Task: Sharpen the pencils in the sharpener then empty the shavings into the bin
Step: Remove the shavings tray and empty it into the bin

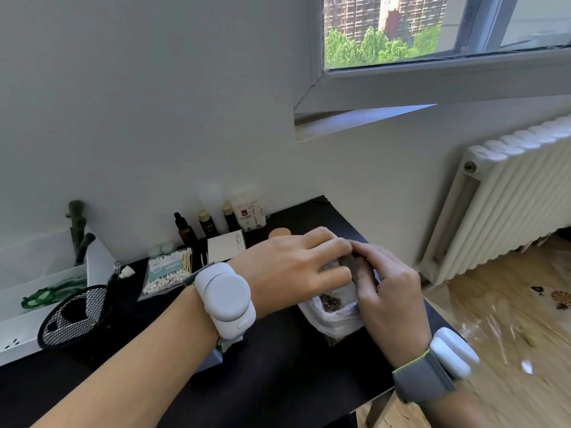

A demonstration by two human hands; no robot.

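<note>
My left hand (296, 267) and my right hand (389, 291) meet over a small bin lined with a clear plastic bag (332, 319) on the black desk (278, 366). Both hands grip a small dark grey sharpener (355, 268), mostly hidden by my fingers. Dark shavings (330, 301) lie inside the bag, just below the sharpener. A black mesh pen cup (74, 316) stands at the left of the desk; I see no pencils clearly.
Behind my hands are a pack of cotton swabs (167, 270), a white box (227, 244), small dark bottles (207, 225) and a clear jar (250, 216) along the wall. A white tray (46, 273) sits at left. A white radiator (509, 196) and wooden floor (509, 335) lie to the right.
</note>
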